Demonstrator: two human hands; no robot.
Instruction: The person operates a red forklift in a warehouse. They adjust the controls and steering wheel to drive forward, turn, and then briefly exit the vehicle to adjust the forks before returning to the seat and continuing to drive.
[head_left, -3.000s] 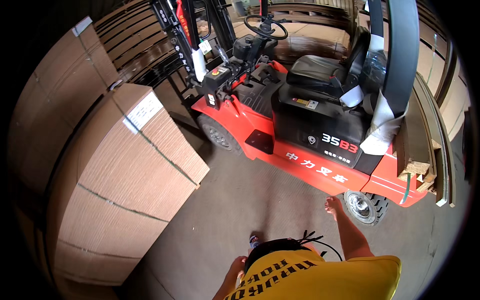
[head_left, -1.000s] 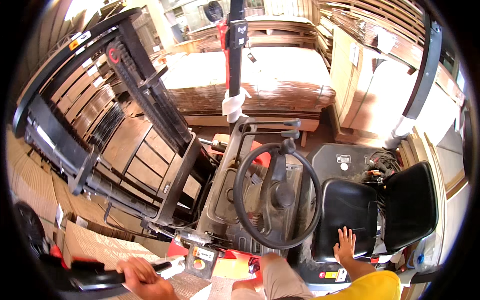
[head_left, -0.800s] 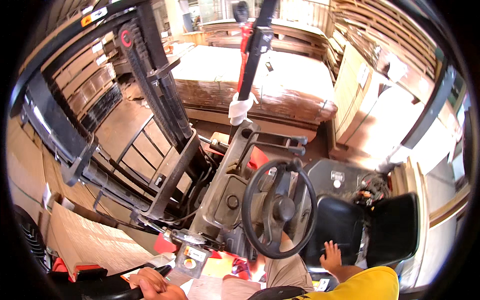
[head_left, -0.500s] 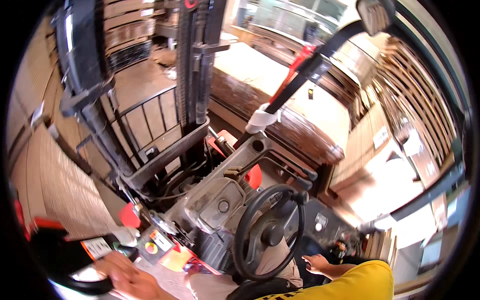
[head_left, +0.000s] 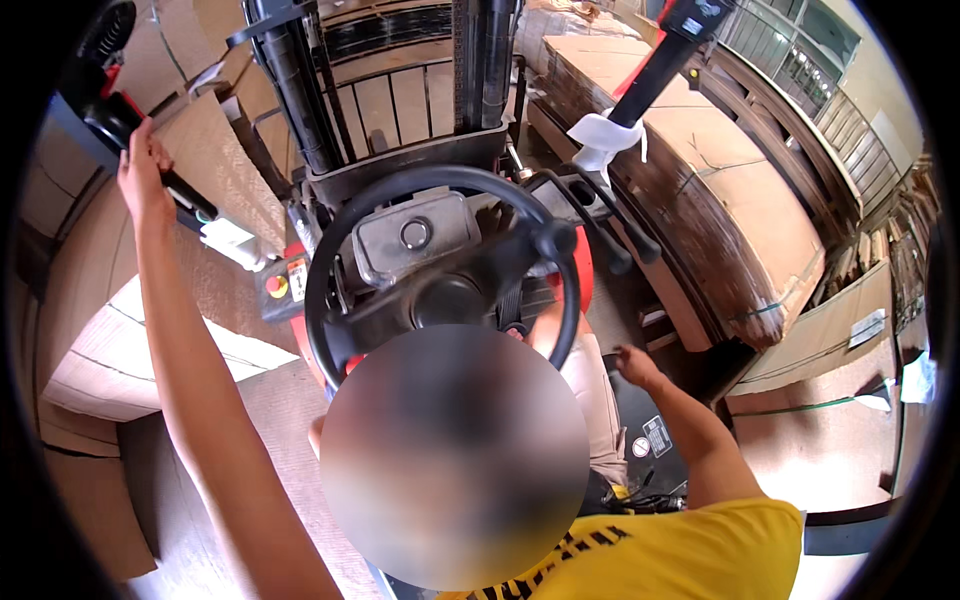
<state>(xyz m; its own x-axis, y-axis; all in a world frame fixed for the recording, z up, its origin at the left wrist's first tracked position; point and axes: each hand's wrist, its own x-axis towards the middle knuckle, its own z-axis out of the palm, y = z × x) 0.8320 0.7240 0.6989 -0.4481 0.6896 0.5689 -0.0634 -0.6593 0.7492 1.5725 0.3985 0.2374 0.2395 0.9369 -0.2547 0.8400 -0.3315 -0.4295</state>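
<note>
I sit at the forklift's steering wheel [head_left: 440, 174], its black rim and knob in front of me. At the upper left, my left arm is stretched out and my left hand [head_left: 146, 172] is closed round a black grab handle [head_left: 185, 193] by the left post. My right hand [head_left: 637, 366] is off the wheel, beside my right thigh [head_left: 598, 405]. Its fingers look curled, and I see nothing in them. Two black control levers [head_left: 610, 250] stand to the right of the wheel. A round blurred patch hides my lap and the wheel's lower part.
Ahead rises the black mast [head_left: 290, 90]. A red stop button [head_left: 277, 287] sits on the left of the console. Stacked flat cardboard [head_left: 745, 160] lies at the right, with more cardboard [head_left: 215, 150] at the left. A post wrapped in white [head_left: 605, 138] stands front right.
My view has swung and tilted, so the wheel now sits near the centre. My left hand stays on the handle, its arm straighter. My right hand's fingers, stretched before, now look curled.
</note>
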